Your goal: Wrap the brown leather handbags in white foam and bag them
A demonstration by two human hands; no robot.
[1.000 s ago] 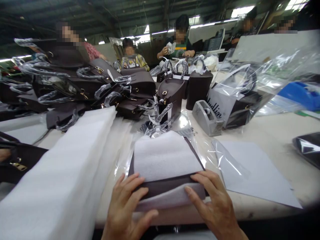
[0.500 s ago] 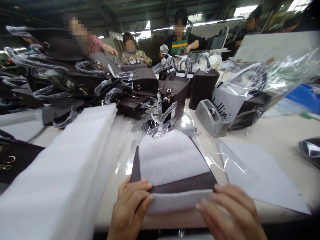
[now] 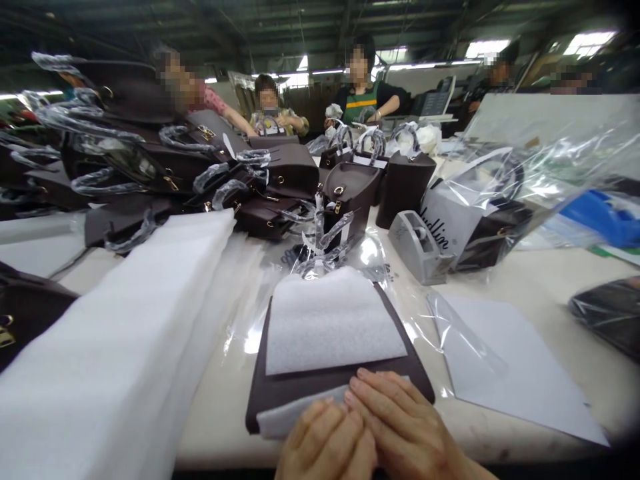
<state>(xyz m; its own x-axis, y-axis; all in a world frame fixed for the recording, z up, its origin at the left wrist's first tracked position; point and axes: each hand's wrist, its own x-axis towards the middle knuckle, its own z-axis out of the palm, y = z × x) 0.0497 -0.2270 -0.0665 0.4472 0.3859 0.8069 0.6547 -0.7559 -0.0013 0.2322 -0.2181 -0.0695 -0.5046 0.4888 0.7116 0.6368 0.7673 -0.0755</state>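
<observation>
A dark brown handbag (image 3: 335, 375) lies flat on the table in front of me, its plastic-wrapped handles (image 3: 320, 263) pointing away. White foam sheet (image 3: 335, 327) covers its upper part. Along the near edge, a folded strip of foam sheet (image 3: 287, 415) runs slightly askew across the bag. My left hand (image 3: 327, 443), fingers curled, is closed on the middle of that strip. Beside it and touching it, my right hand (image 3: 400, 417) presses on the strip's right part with its fingers together. Both thumbs are hidden.
Stacked white foam sheets (image 3: 120, 320) fill the left side. Beyond lie many brown handbags (image 3: 290, 167) with wrapped handles. A grey tape dispenser (image 3: 420, 250) stands near a bagged handbag (image 3: 465, 227). White paper (image 3: 515, 360) lies at right. Several co-workers stand across the table.
My right hand has moved left from the bag's near right corner, and my left hand right from the near left side; they now meet over the foam strip. The bag's near corners are uncovered.
</observation>
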